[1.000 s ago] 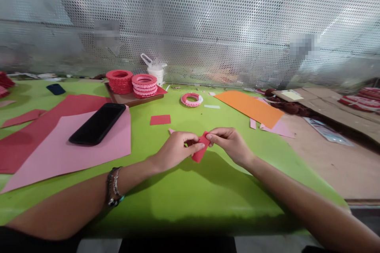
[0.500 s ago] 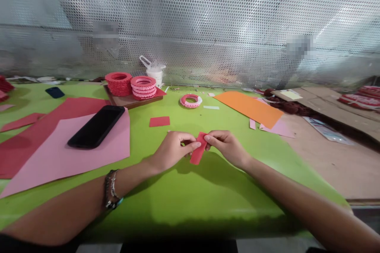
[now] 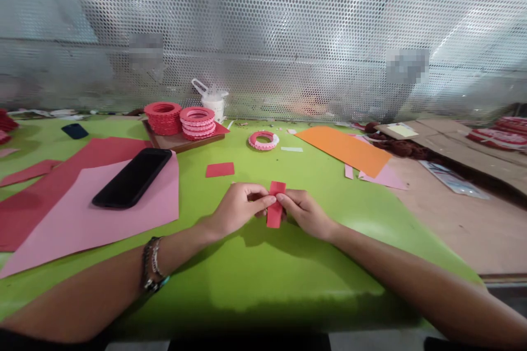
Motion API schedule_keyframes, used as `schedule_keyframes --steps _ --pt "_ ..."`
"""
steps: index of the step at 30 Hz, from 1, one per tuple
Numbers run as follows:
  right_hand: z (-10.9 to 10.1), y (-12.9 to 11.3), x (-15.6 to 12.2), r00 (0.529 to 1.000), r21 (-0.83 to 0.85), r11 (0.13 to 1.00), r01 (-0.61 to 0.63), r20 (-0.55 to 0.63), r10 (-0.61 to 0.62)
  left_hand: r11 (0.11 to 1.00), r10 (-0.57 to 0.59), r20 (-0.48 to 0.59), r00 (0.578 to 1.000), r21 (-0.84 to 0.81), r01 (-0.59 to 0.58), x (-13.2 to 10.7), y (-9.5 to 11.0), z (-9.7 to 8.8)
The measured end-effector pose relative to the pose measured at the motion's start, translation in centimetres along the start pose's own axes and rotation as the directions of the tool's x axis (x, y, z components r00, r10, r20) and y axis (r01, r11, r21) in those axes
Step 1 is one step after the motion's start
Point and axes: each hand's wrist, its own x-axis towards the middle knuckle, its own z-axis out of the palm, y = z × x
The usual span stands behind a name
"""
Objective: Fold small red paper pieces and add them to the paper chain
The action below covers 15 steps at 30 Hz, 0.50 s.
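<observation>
Over the green table [image 3: 288, 285], right of the black phone [image 3: 132, 177], the left hand [image 3: 239, 209] and right hand [image 3: 307, 214] are both pinching a red paper strip [image 3: 274, 218], seemingly mid-fold, with its edges needing careful aligning.

Bright, even light from above glares off the perforated metal screen [image 3: 288, 38] in the upper right, soft arm shadows cross the green tabletop [image 3: 263, 279], and frame edges bend and blur.
</observation>
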Motion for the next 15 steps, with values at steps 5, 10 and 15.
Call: schedule_keyframes --steps 5,10,15 --pt "-0.07 -0.23 -0.09 1.0 -0.028 1.0 0.013 -0.012 -0.013 0.987 -0.074 0.005 0.997 -0.143 0.074 0.05 0.13 0.12" --pt "-0.06 -0.3 -0.24 1.0 -0.046 0.999 0.001 0.03 0.0 0.959 -0.116 -0.008 0.993 -0.261 0.11 0.22 0.32 -0.04" --pt "-0.02 -0.14 -0.18 0.999 -0.03 0.999 -0.013 0.039 0.014 0.938 -0.118 -0.007 0.993 -0.329 0.109 0.27 0.21 0.01"
